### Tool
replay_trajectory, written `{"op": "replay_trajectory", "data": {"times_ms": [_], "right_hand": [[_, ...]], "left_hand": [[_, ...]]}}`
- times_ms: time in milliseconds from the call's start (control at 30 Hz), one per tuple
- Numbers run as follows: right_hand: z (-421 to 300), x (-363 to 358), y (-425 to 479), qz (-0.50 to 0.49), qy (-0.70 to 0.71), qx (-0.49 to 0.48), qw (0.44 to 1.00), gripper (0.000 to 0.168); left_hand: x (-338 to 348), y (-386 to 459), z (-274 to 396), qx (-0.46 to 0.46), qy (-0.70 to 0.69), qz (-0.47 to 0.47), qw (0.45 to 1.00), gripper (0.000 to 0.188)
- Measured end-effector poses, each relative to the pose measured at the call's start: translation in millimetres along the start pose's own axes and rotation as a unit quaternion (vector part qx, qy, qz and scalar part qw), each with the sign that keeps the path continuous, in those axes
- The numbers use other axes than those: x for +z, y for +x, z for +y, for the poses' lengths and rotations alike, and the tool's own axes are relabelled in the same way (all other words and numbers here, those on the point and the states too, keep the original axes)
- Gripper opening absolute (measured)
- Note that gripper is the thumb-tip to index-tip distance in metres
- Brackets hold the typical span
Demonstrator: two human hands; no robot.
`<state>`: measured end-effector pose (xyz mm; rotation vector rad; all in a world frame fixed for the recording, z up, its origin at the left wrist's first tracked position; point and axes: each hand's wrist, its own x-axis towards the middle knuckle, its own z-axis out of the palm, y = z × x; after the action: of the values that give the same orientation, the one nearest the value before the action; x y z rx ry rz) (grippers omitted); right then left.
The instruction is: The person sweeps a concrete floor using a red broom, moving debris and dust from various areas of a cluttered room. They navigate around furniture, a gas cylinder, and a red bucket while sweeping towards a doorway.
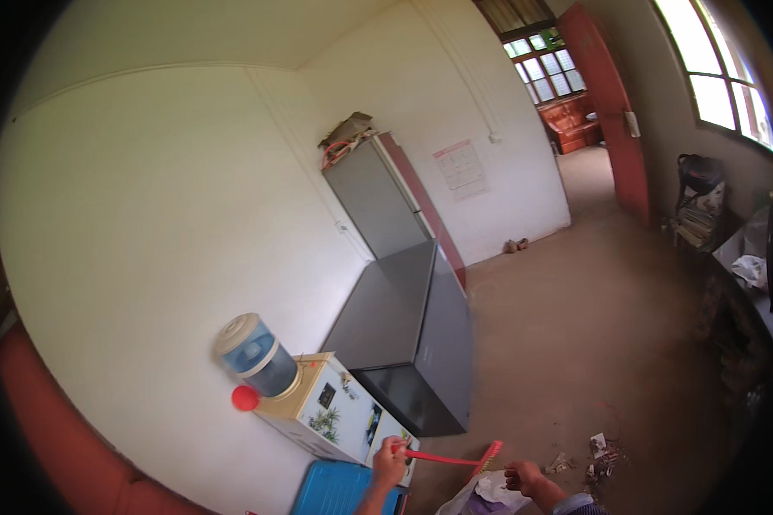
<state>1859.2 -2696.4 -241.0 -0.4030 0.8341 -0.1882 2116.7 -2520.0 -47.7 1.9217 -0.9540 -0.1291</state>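
My left hand grips the thin handle of a red plastic brush, which reaches to the right with its pale bristles beside a plastic bag. The whitish bag holds white and purple scraps, at the bottom of the view. Just above the bag's right side is my right hand, fingers curled; whether it pinches the bag's edge is not plain. Debris and a crumpled scrap lie on the brown floor to its right.
A water dispenser and a blue plastic lid or box stand at lower left. Beyond are a dark chest freezer and a refrigerator. A red door stands ajar at upper right; a cluttered table edge is at far right.
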Motion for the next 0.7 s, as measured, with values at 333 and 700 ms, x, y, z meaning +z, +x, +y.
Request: {"op": "replay_trajectory", "data": {"times_ms": [333, 700], "right_hand": [[38, -48, 28, 0.135, 0.083, -0.053, 0.986, 0.017], [83, -25, 1, 0.264, 0.103, -0.113, 0.952, 0.016]], "left_hand": [[-94, 156, -56, 0.036, -0.099, -0.043, 0.993, 0.032], [-100, 280, -272, -0.062, 0.000, 0.206, 0.977, 0.031]]}}
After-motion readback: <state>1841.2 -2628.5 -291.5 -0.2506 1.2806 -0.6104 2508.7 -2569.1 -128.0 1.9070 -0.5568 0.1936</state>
